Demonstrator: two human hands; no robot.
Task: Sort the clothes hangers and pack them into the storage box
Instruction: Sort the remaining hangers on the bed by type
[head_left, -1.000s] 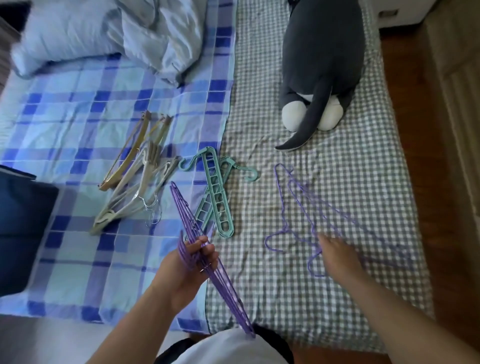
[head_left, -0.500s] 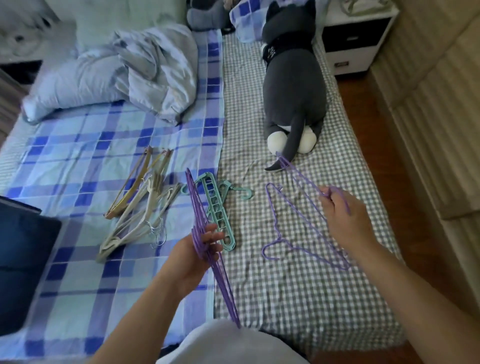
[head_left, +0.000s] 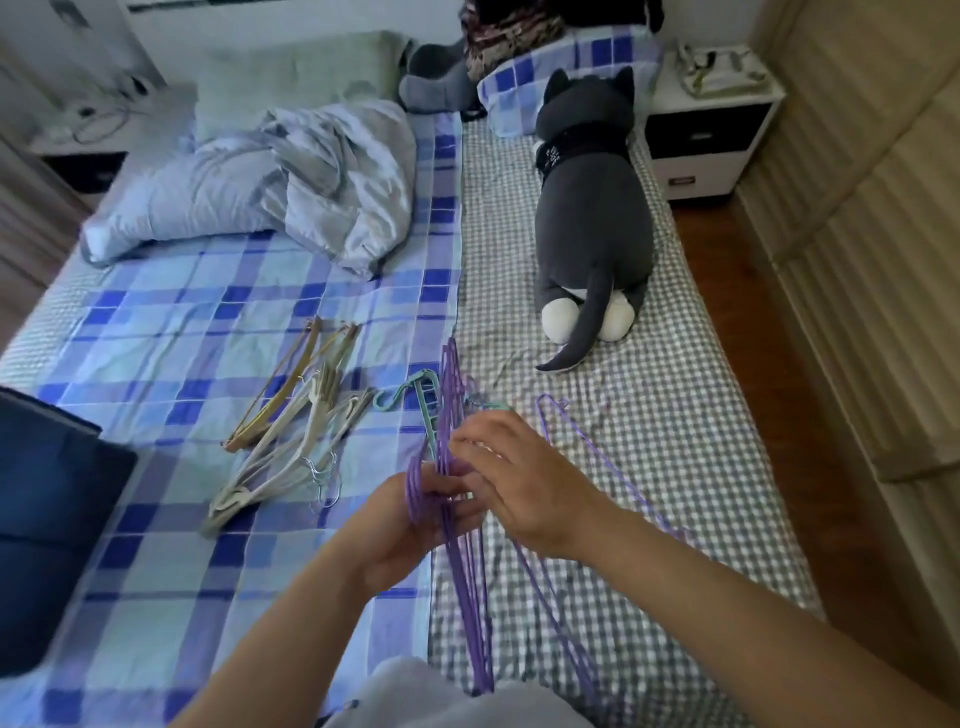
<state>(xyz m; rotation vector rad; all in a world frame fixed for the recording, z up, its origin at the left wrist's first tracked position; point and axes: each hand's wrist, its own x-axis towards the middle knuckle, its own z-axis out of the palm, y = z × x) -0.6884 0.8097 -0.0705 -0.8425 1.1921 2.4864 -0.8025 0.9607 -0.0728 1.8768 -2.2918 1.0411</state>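
L hand (head_left: 415, 525) grips purple hanger bundle (head_left: 462, 561), long axis running away from body. R hand (head_left: 524, 488) touching it, pinching one more purple hanger (head_left: 558, 587) alongside.

Single head-worn view, forward and down over bed (head_left: 322, 332).

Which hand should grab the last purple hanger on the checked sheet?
Right. The right hand is nearer the loose purple hanger; the left hand already grips the purple bundle.
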